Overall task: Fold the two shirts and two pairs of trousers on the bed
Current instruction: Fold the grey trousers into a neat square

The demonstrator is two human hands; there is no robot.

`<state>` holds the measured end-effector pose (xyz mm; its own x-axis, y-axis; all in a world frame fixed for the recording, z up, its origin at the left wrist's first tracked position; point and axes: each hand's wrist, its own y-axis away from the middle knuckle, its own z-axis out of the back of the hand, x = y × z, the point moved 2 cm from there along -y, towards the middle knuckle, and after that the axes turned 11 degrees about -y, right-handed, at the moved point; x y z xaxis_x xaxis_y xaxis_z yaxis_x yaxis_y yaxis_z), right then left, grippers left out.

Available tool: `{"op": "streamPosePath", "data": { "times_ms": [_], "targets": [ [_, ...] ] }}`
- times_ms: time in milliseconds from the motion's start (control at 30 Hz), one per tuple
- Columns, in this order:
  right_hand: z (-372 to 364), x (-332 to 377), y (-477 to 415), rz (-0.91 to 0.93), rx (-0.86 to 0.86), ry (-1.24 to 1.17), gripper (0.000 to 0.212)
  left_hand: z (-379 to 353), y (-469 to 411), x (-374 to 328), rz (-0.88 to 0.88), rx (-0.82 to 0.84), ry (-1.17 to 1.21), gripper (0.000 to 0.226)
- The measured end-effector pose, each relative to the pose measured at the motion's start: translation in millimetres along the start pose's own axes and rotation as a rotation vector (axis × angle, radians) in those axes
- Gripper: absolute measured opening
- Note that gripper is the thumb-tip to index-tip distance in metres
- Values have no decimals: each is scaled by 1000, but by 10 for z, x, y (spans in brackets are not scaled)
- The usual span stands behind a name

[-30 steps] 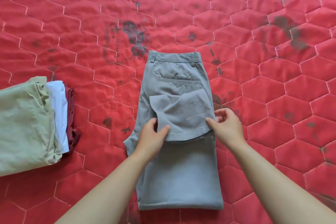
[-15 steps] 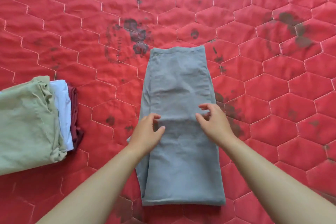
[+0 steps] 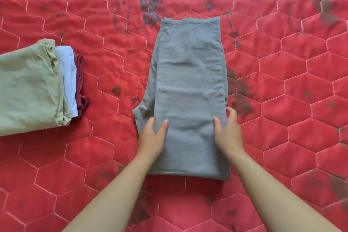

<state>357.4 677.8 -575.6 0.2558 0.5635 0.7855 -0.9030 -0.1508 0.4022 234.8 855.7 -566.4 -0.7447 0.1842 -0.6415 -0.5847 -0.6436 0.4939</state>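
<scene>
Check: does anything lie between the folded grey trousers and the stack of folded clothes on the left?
Nothing visible. Only bare red quilted bedcover lies between the grey trousers and the olive-topped stack of folded clothes. The left hand and right hand rest on the trousers' edges.

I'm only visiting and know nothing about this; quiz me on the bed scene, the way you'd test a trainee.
1. True or false: the left hand and the right hand both touch the grey trousers.
2. Where is the pile of folded clothes? A) to the left of the trousers B) to their right C) on top of them
3. Fill in: the quilt is ___ in colour.
Key: 1 true; 2 A; 3 red.
</scene>
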Motion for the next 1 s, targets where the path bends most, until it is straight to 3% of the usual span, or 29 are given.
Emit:
{"op": "streamPosePath", "data": {
  "times_ms": [100,167,233,300,367,433,500,667,867,933,1000],
  "targets": [
    [40,-126,160,-13,54,42,39,81,220,140,6,-77,-150,13],
    [91,-251,271,-33,112,89,48,65,346,292,54,-39,-337,29],
    [184,-336,438,76,111,239,57,80,498,417,51,-6,-594,48],
    [263,-405,672,297,140,432,57,101,701,478,-164,-16,-873,54],
    [278,-477,902,484,250,555,48,82,853,543,-505,-51,-1025,48],
    [238,-553,1026,564,353,637,42,52,909,613,-693,5,-1042,36],
    [171,-602,1049,578,377,688,45,19,881,675,-723,47,-1042,31],
    [72,-733,1056,596,364,736,59,-63,777,821,-738,140,-1055,51],
    [153,-623,1141,591,307,547,14,75,846,630,-782,67,-853,27],
    [242,-574,1228,534,345,562,12,139,996,546,-805,76,-843,11],
    [347,-571,1367,480,432,580,16,219,1211,523,-808,120,-835,14]
  ]
}}
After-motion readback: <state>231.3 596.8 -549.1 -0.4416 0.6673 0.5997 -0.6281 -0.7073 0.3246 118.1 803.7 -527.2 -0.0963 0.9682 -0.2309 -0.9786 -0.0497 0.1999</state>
